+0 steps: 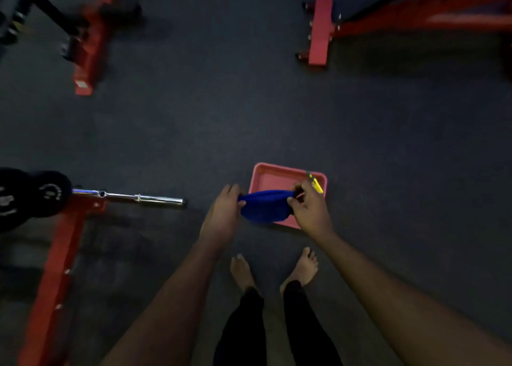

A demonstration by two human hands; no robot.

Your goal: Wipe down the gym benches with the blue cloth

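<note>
The blue cloth (264, 206) hangs stretched between both hands, sagging in the middle, above the near edge of a pink tray (277, 177) on the dark floor. My left hand (223, 216) pinches the cloth's left end. My right hand (311, 209) pinches its right end. A thin yellow object (315, 184) sticks out past my right hand's fingers; whether it lies in the tray or is held I cannot tell. No bench pad is in view.
A chrome barbell sleeve (130, 198) with black plates (33, 195) juts in from the left over a red frame (59, 263). More red equipment feet (321, 29) stand at the back right and back left (88, 52). My bare feet (274, 271) stand just behind the tray.
</note>
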